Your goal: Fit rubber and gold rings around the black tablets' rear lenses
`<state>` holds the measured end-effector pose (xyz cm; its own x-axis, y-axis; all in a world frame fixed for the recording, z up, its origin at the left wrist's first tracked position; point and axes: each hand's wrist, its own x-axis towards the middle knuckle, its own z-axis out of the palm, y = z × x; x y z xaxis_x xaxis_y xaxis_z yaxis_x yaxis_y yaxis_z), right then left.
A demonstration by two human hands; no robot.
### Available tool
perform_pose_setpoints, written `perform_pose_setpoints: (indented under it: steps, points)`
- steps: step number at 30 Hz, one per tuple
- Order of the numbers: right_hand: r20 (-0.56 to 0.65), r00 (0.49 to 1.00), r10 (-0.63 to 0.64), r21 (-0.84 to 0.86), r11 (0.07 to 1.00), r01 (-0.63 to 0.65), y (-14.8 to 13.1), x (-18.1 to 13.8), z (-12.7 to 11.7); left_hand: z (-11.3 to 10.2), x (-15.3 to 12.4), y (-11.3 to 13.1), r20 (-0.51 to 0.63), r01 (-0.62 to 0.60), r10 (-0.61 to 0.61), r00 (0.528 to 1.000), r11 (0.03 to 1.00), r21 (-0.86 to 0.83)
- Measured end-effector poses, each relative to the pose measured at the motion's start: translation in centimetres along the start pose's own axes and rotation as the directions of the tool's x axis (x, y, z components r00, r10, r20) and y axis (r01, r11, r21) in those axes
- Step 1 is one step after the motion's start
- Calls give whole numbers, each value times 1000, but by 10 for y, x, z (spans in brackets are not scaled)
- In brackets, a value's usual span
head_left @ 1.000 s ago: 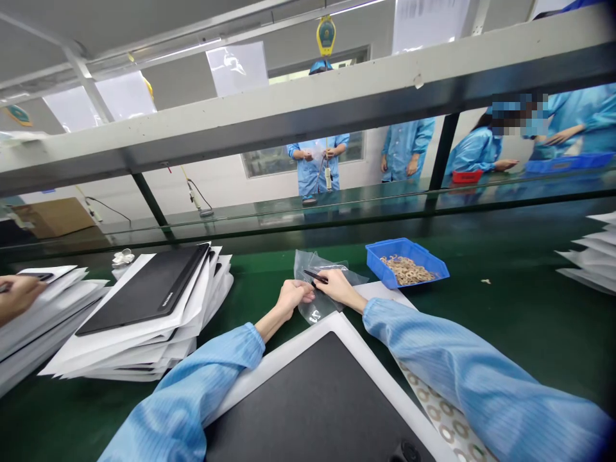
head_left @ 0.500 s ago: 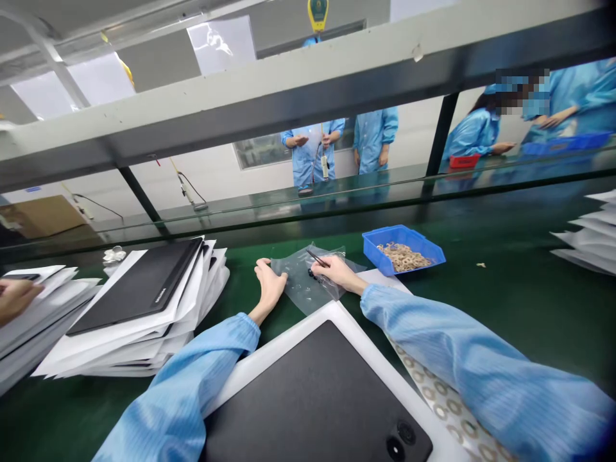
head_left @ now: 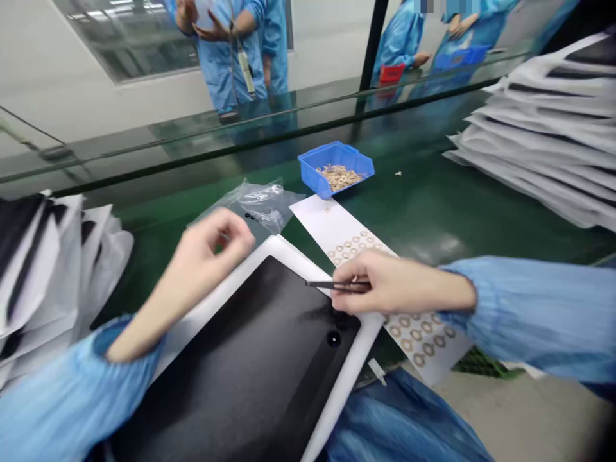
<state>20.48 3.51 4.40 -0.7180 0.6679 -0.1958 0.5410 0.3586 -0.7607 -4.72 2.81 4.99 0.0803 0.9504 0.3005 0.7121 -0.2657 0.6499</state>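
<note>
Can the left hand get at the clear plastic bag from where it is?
Probably yes. The left hand is close by, and nothing seems to cover the far part of the clear plastic bag. Its thumb and forefinger curl together, though, so the grip may need opening first.

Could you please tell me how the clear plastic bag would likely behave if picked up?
The clear, wrinkled plastic bag would probably flop, since its film lies creased. It looks light, being thin and see-through. The small round black pieces in or on it might shift as it bends.
</note>
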Motion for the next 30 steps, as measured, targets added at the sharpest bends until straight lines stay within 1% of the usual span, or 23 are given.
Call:
perform_pose_setpoints:
  steps: [1, 2, 3, 4, 6, 8, 11, 14, 17, 24, 30]
  points:
    - [-22, 999, 32, 37, 999, -32, 6, -10, 10, 7, -15, 13, 196, -110, 114, 974, 993, -32]
    - [-41, 998, 56, 77, 996, -53, 11, -16, 18, 15, -29, 22, 320, -163, 179, 930, 984, -76]
    - [-50, 996, 76, 121, 990, -69, 15, -20, 24, 23, -40, 28, 421, -190, 216, 881, 976, -105]
    - [-55, 994, 91, 163, 983, -81, 18, -23, 27, 30, -48, 31, 492, -207, 241, 836, 971, -123]
    - [-58, 992, 114, 230, 968, -98, 19, -23, 30, 41, -55, 31, 567, -199, 236, 789, 972, -126]
    - [-60, 989, 134, 275, 955, -113, 17, -22, 29, 45, -53, 26, 593, -191, 225, 773, 974, -120]
    - [-61, 986, 157, 313, 941, -131, 14, -20, 29, 44, -47, 21, 603, -190, 226, 765, 974, -124]
    - [-63, 982, 177, 301, 942, -150, 12, -19, 30, 43, -46, 22, 616, -189, 224, 755, 974, -123]
    - [-71, 982, 177, 245, 957, -154, 11, -18, 30, 44, -46, 23, 621, -193, 223, 751, 974, -116]
    - [-110, 981, 162, 48, 986, -158, 10, -21, 33, 45, -47, 23, 622, -218, 242, 744, 969, -116]
    - [-180, 976, 118, -52, 990, -129, 5, -20, 33, 47, -48, 21, 621, -241, 270, 736, 961, -133]
